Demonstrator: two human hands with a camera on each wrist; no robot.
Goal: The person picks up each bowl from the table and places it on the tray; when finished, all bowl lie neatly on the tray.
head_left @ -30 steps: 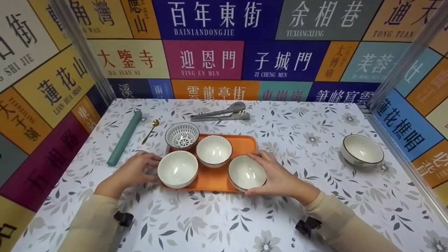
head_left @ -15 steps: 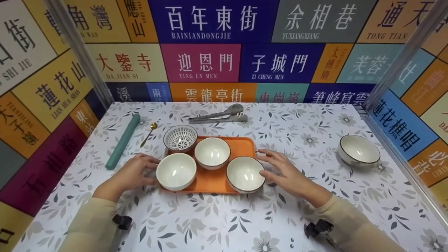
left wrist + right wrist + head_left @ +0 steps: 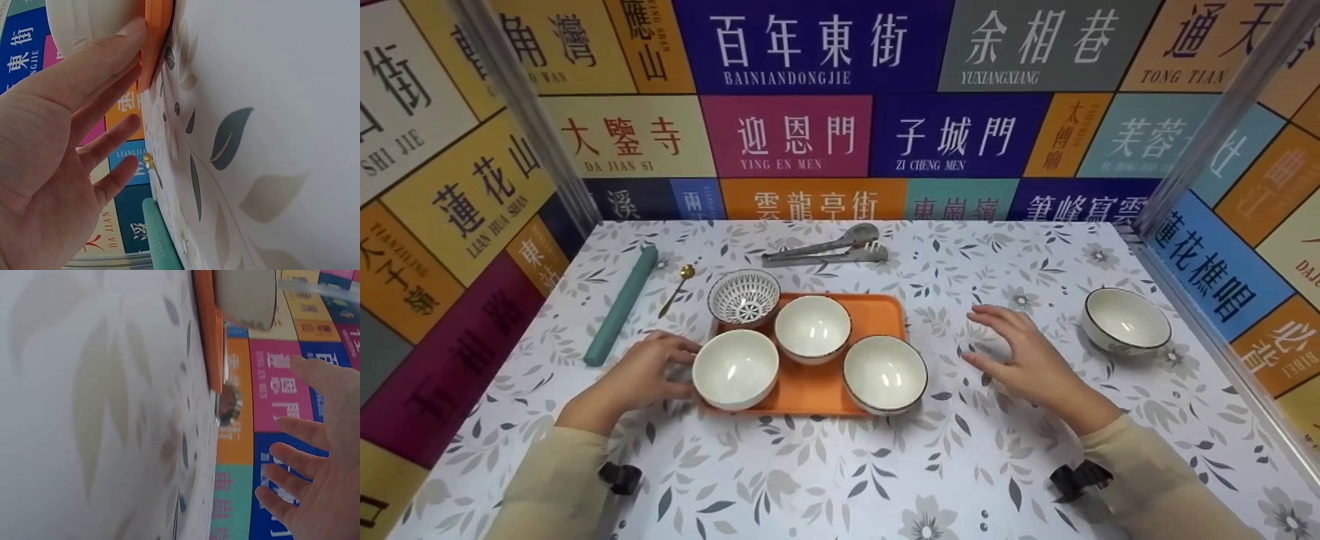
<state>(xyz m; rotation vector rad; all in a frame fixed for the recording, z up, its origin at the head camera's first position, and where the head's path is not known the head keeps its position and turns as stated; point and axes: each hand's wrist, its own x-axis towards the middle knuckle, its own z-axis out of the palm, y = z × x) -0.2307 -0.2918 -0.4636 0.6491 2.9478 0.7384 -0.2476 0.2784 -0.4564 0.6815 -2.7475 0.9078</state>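
Observation:
An orange tray (image 3: 817, 390) carries several bowls: a patterned bowl (image 3: 744, 298) at back left, a white bowl (image 3: 813, 328) behind the middle, a front-left white bowl (image 3: 735, 369) and a dark-rimmed bowl (image 3: 885, 373) at front right. Beside the front-left bowl is my left hand (image 3: 641, 379); in the left wrist view its thumb lies at the tray's edge and the other fingers are spread. My right hand (image 3: 1027, 364) hovers over the cloth, right of the tray, fingers apart and holding nothing. Farther right stands another dark-rimmed bowl (image 3: 1126, 321).
Behind the tray lie metal tongs (image 3: 829, 247). A small gold spoon (image 3: 676, 291) and a green stick (image 3: 622, 304) lie on the left. Sign-printed walls (image 3: 810, 135) border the flower-patterned tabletop (image 3: 780, 480) at the back and sides.
My right hand has let go of the front-right bowl and moved right, away from the tray. That bowl stays on the tray. The left hand has hardly moved.

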